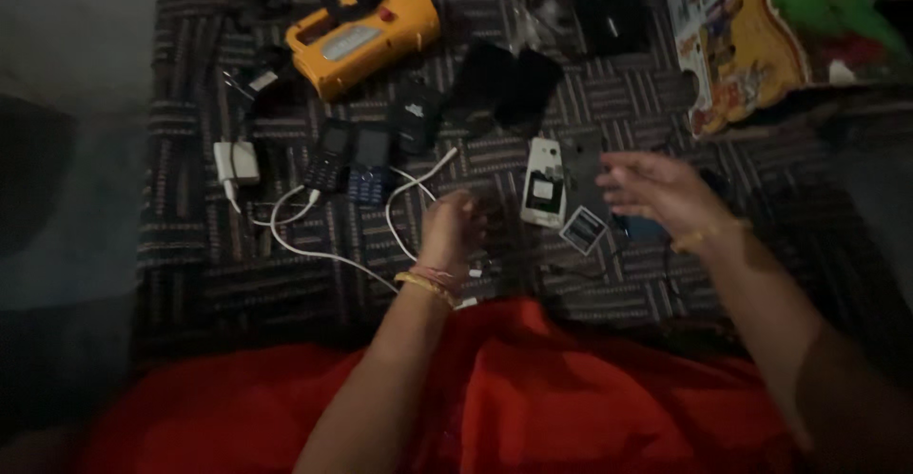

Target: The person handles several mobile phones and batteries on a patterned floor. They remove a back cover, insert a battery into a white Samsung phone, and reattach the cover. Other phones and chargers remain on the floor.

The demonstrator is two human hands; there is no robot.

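A person in red sits over a striped mat (238, 274) strewn with electronics. The left hand (455, 232), loosely curled, rests on a white cable (314, 251); whether it grips the cable is unclear. The right hand (656, 192) hovers open, fingers spread, just above a dark phone body (582, 172), with an opened white phone (544, 181) just to its left and a small battery (583, 230) below. Two keypad phones (350, 162), a white charger (236, 163) and a yellow torch (366, 37) lie beyond the left hand
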